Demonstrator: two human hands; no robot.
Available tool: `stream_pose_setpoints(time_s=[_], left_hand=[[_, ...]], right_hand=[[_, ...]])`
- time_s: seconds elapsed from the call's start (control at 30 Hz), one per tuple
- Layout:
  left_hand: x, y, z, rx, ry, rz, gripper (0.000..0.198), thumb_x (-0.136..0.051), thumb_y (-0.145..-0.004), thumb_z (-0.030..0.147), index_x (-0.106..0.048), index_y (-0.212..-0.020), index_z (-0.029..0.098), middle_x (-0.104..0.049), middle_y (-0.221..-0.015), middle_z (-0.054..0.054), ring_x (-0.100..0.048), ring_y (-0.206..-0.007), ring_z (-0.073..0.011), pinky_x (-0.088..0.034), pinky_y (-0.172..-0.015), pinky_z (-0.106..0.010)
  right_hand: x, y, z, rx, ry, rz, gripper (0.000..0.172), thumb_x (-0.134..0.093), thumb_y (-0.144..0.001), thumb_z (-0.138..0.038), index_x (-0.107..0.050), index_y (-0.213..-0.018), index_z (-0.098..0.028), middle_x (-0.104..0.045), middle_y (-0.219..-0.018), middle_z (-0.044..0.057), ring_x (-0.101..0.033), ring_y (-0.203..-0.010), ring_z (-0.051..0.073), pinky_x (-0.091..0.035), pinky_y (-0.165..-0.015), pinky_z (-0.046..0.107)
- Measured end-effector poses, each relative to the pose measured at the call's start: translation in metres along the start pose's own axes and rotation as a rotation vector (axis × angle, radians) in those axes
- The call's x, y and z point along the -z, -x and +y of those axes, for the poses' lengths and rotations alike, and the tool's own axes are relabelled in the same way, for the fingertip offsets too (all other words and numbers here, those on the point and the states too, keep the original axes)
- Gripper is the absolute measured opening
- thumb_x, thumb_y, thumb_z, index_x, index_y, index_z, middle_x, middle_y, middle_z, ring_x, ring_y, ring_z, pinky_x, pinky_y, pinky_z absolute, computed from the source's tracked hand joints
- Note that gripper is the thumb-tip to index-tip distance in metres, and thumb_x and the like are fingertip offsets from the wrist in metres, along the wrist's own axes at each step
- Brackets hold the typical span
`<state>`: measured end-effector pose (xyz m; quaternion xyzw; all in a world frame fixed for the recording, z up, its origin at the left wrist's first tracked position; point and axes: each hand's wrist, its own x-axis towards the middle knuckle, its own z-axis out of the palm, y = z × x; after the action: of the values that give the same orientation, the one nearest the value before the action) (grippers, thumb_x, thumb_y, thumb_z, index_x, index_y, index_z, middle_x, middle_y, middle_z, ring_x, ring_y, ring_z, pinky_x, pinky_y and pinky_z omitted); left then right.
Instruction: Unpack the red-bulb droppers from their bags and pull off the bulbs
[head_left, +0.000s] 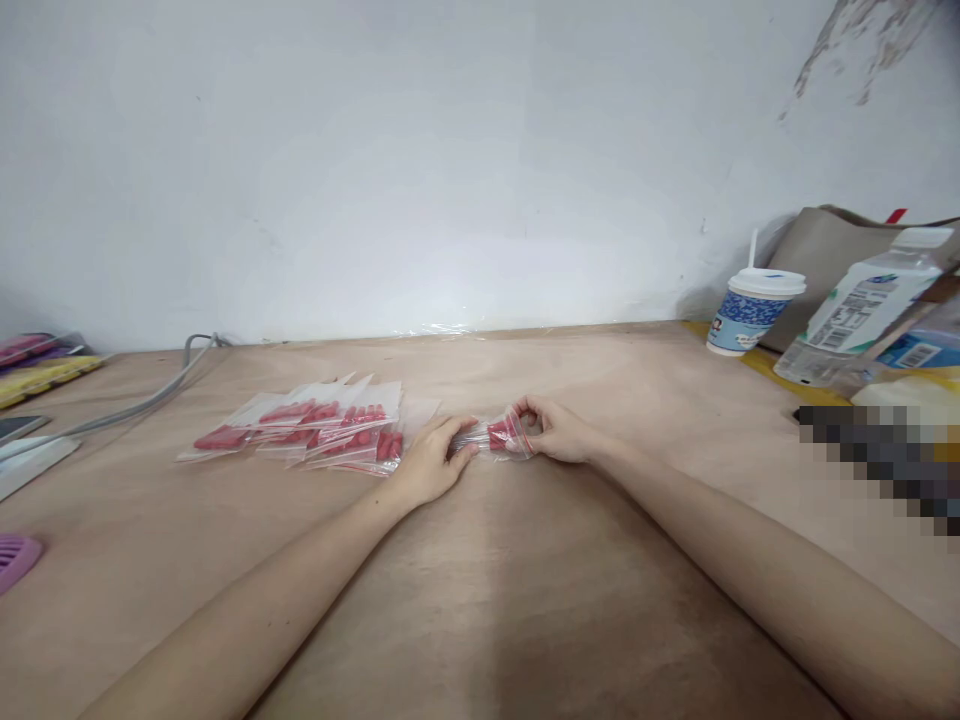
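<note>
A small clear plastic bag (504, 436) with something red inside lies across the middle of the table (480, 560), between my two hands. My left hand (433, 462) is closed around its left end, where the clear film looks bunched and shiny. At the right end, my right hand (553, 430) pinches the bag's edge between thumb and fingers. Left of my left hand, several flat clear bags (322, 425) holding red finger-shaped pieces lie in an overlapping pile. What exactly the red contents are, I cannot make out.
A lidded paper cup (754, 312) with a straw, a plastic bottle (862, 305) and a grey bag (806, 250) stand at the right. A grey cable (157, 402) runs along the left. A purple slotted object (16, 562) sits at the left edge. Behind is a white wall (450, 160).
</note>
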<state>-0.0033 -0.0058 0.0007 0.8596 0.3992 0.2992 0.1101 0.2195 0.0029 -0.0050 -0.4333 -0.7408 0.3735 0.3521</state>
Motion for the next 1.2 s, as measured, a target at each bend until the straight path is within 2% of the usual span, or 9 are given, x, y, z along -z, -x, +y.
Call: stream_pose_setpoints(time_s=[0.17, 0.27, 0.37, 0.53, 0.73, 0.87, 0.97, 1.07, 1.2], left_hand=[[-0.001, 0.0, -0.001, 0.021, 0.022, -0.033, 0.033, -0.051, -0.081, 0.025, -0.053, -0.113, 0.015, -0.06, -0.112, -0.01, -0.054, -0.105, -0.0214, -0.042, -0.093, -0.038], [-0.001, -0.001, 0.0, 0.022, 0.011, -0.043, 0.033, -0.051, -0.082, 0.026, -0.053, -0.113, 0.016, -0.06, -0.113, -0.009, -0.055, -0.105, -0.0215, -0.043, -0.093, -0.038], [-0.001, -0.001, 0.0, 0.026, -0.003, -0.04, 0.032, -0.05, -0.082, 0.026, -0.053, -0.112, 0.016, -0.06, -0.112, -0.009, -0.055, -0.105, -0.0209, -0.043, -0.093, -0.037], [0.0, 0.0, 0.001, 0.034, -0.021, -0.039, 0.034, -0.05, -0.082, 0.026, -0.052, -0.114, 0.017, -0.059, -0.115, -0.008, -0.054, -0.107, -0.0205, -0.043, -0.093, -0.037], [0.002, 0.0, 0.003, 0.037, -0.019, -0.05, 0.035, -0.05, -0.082, 0.026, -0.052, -0.115, 0.016, -0.058, -0.116, -0.008, -0.053, -0.108, -0.0203, -0.042, -0.095, -0.037], [0.002, 0.0, 0.004, 0.037, -0.011, -0.052, 0.035, -0.05, -0.082, 0.025, -0.051, -0.115, 0.015, -0.058, -0.117, -0.009, -0.052, -0.109, -0.0205, -0.041, -0.096, -0.038], [0.002, 0.0, 0.003, 0.002, -0.002, -0.054, 0.034, -0.048, -0.083, 0.025, -0.052, -0.116, 0.018, -0.058, -0.116, -0.007, -0.053, -0.108, -0.0201, -0.041, -0.095, -0.038], [0.001, 0.0, 0.002, -0.007, -0.003, -0.059, 0.034, -0.048, -0.084, 0.025, -0.051, -0.117, 0.018, -0.058, -0.115, -0.007, -0.053, -0.108, -0.0199, -0.041, -0.095, -0.037], [0.0, 0.0, 0.002, 0.0, -0.012, -0.051, 0.033, -0.047, -0.084, 0.025, -0.051, -0.116, 0.018, -0.058, -0.116, -0.007, -0.052, -0.108, -0.0199, -0.041, -0.095, -0.037]], right_hand=[[-0.008, 0.001, -0.009, 0.006, -0.081, -0.032, 0.034, -0.066, -0.066, -0.043, -0.06, -0.084, -0.014, -0.059, -0.074, 0.001, -0.05, -0.063, 0.01, -0.041, -0.059, 0.025], [-0.009, 0.001, -0.012, 0.002, -0.169, -0.03, 0.032, -0.065, -0.067, -0.043, -0.061, -0.083, -0.015, -0.061, -0.075, 0.001, -0.053, -0.065, 0.011, -0.043, -0.062, 0.025], [-0.003, 0.002, -0.011, -0.058, -0.259, 0.015, 0.03, -0.067, -0.066, -0.038, -0.061, -0.085, -0.016, -0.063, -0.08, 0.002, -0.056, -0.07, 0.012, -0.045, -0.067, 0.026], [0.016, 0.006, -0.006, -0.203, -0.322, 0.066, 0.029, -0.07, -0.065, -0.034, -0.057, -0.084, -0.017, -0.061, -0.067, -0.002, -0.054, -0.058, 0.007, -0.043, -0.056, 0.021], [0.02, 0.008, 0.003, -0.202, -0.44, 0.054, 0.032, -0.072, -0.063, -0.037, -0.057, -0.082, -0.016, -0.063, -0.067, -0.001, -0.055, -0.057, 0.007, -0.046, -0.059, 0.022], [0.02, 0.01, 0.01, -0.174, -0.526, 0.163, 0.032, -0.072, -0.063, -0.04, -0.06, -0.081, -0.016, -0.065, -0.073, 0.001, -0.056, -0.059, 0.008, -0.048, -0.063, 0.025], [0.032, 0.016, 0.014, -0.171, -0.507, 0.252, 0.033, -0.072, -0.062, -0.042, -0.06, -0.081, -0.016, -0.066, -0.079, 0.004, -0.059, -0.063, 0.011, -0.048, -0.061, 0.027], [0.055, 0.023, 0.017, -0.136, -0.401, 0.334, 0.032, -0.068, -0.066, -0.044, -0.061, -0.083, -0.017, -0.067, -0.083, 0.007, -0.062, -0.07, 0.015, -0.05, -0.063, 0.028], [0.075, 0.032, 0.019, 0.018, -0.118, 0.59, 0.032, -0.065, -0.069, -0.045, -0.061, -0.087, -0.019, -0.066, -0.082, 0.006, -0.062, -0.072, 0.016, -0.051, -0.067, 0.031]])
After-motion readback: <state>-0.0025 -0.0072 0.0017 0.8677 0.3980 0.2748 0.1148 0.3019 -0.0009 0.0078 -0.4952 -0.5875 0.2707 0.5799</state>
